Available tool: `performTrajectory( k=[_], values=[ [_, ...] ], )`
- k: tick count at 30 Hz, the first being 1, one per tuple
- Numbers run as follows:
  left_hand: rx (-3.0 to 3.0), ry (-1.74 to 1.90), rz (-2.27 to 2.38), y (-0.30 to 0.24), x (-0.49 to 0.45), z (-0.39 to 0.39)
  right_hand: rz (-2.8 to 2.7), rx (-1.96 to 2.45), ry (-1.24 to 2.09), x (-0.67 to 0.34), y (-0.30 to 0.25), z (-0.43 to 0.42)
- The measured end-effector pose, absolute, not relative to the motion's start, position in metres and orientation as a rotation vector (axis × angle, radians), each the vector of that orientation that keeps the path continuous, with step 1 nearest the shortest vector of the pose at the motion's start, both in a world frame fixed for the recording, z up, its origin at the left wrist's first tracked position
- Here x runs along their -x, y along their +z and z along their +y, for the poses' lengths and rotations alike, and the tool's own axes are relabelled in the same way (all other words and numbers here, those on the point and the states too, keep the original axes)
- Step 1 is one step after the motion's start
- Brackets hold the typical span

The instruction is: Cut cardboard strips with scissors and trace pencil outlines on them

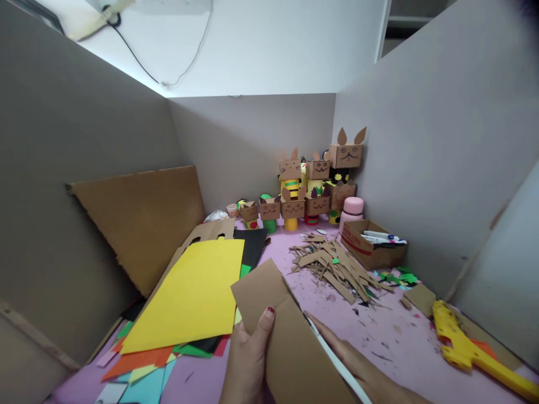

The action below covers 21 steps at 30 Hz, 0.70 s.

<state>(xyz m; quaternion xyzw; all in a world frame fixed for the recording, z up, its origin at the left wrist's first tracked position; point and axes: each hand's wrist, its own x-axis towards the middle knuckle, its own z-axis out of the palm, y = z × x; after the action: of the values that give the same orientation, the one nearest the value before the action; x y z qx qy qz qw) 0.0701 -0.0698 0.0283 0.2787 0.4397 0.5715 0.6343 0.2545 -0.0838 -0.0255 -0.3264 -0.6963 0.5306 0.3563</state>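
My left hand (248, 353) grips a brown cardboard piece (278, 325) at its left edge, thumb on top. My right hand (357, 367) lies behind the cardboard's right edge and holds a thin white tool (337, 362) along that edge; its fingers are mostly hidden. The cardboard is held above the pink tabletop (391, 342), near the front.
A yellow paper sheet (193, 294) lies on coloured sheets at left. Cardboard scraps (332, 266) pile up in the middle. Cardboard animal figures (314, 188) stand at the back. A small box with markers (373, 244) and a yellow glue gun (467, 348) are at right. Grey partition walls enclose the desk.
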Motion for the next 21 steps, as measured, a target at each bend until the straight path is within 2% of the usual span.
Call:
performTrajectory(
  k=[13,21],
  values=[
    [-0.589,1.288,0.987,0.031,-0.072,-0.073,-1.814,0.767,1.345,-0.252,-0.016,-0.086],
    [-0.592,1.265,0.922,0.024,-0.079,-0.080,-1.711,0.997,1.355,-0.261,-0.010,-0.093]
  ],
)
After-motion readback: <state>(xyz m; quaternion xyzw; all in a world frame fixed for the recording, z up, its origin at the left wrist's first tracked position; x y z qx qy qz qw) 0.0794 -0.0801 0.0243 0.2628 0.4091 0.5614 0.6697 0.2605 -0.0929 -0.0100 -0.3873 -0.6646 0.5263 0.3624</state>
